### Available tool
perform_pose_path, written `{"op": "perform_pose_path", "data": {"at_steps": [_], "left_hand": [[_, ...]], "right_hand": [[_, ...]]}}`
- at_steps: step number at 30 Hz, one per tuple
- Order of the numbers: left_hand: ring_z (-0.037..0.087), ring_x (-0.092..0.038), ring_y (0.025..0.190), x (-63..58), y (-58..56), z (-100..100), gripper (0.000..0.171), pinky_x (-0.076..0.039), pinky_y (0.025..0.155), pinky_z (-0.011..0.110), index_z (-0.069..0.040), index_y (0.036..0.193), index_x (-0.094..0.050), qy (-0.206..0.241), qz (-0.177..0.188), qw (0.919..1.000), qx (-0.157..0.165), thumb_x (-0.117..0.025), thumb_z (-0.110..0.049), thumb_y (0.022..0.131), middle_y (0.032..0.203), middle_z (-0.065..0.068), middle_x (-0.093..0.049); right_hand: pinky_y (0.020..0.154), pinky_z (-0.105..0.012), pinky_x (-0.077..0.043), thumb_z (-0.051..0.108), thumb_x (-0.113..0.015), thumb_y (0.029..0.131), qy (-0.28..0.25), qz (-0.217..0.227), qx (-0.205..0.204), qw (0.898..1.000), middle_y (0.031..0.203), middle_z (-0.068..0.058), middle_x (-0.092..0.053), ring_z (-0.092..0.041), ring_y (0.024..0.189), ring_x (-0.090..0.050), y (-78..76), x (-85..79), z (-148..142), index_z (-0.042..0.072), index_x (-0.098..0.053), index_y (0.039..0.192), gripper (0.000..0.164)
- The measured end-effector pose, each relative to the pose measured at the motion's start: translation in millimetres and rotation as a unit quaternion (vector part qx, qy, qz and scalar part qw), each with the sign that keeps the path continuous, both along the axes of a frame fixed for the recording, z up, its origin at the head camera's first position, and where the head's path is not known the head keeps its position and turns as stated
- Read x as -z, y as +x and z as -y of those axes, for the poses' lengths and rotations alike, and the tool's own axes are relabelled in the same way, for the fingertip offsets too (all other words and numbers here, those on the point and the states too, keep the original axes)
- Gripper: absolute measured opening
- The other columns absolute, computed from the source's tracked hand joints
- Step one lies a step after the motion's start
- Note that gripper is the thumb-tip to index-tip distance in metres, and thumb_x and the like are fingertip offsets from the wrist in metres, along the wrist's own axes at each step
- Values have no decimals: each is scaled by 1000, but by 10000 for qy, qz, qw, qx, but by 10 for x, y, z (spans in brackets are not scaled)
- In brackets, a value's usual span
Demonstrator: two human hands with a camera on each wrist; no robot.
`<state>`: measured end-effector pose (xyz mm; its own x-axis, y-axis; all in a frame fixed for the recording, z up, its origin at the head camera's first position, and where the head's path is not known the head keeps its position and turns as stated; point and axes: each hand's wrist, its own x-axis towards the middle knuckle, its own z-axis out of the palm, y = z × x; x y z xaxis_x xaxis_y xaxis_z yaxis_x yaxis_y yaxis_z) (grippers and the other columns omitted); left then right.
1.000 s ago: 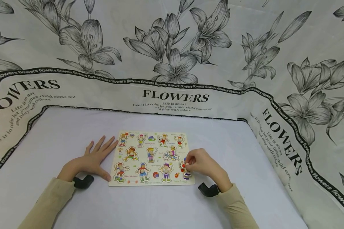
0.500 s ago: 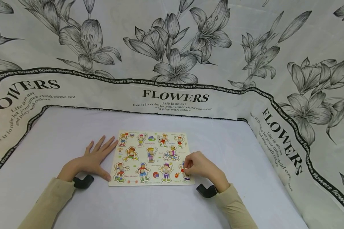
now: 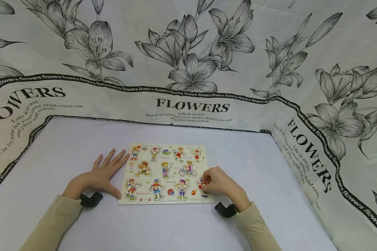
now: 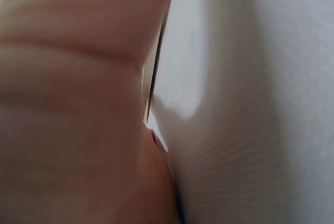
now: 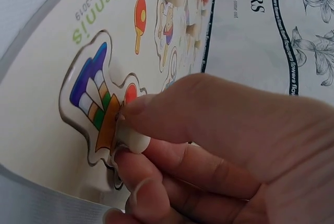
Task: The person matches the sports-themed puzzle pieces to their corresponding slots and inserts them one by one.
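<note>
A cream wooden peg puzzle board point(image 3: 156, 170) lies on the white cloth, filled with sports-figure pieces. At its lower right corner my right hand point(image 3: 223, 183) pinches the table tennis puzzle piece point(image 5: 94, 91) by its pale wooden knob point(image 5: 134, 136), thumb on one side and fingers on the other. In the right wrist view the piece sits within its cut-out outline, its upper part hidden by the fingers. My left hand point(image 3: 103, 176) rests with fingers spread at the board's left edge, fingertips and thumb right at the rim. The left wrist view shows mostly palm point(image 4: 73, 104) and cloth.
White cloth point(image 3: 163, 230) surrounds the board on all sides. Behind and beside it rises a fabric wall point(image 3: 191, 113) printed with flowers and lettering. A black wrist camera point(image 3: 91, 199) is worn at the left wrist, another black camera point(image 3: 225, 210) at the right.
My right hand has moved slightly down and left with the table tennis piece, which was tilted over its place and now lies in line with the cut-out. The left hand stays still.
</note>
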<state>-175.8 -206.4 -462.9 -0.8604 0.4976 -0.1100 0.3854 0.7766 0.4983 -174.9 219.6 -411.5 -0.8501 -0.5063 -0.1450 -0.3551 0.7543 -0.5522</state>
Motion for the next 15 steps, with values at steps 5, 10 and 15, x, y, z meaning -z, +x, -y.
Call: {"op": "perform_pose_path", "data": {"at_steps": [5,10,15], "left_hand": [[45,14,147,-14,-3,-9,140,14,110,69,-12,159,-13,-19,32,10000,-14,-85,-68,53,166,16,1],[45,15,147,-7,2,2,140,14,109,69,-12,159,-13,82,25,10000,-1,-84,-69,52,166,16,0],[42,18,148,66,-14,31,141,15,109,68,-16,160,-11,92,-70,9999,24,-80,-75,53,166,14,2]], "right_hand": [[52,-20,-42,-2,-71,73,3,2,-11,10000,63,6,-55,-7,57,-49,10,-1,-1,7,-64,71,11],[52,-20,-42,-2,-71,75,-7,-6,-90,10000,63,5,-54,-6,57,-49,20,-7,1,7,-64,71,13],[51,-20,-41,-3,-71,75,-9,-40,-152,9999,63,5,-54,-6,57,-48,22,-15,6,7,-64,72,13]]}}
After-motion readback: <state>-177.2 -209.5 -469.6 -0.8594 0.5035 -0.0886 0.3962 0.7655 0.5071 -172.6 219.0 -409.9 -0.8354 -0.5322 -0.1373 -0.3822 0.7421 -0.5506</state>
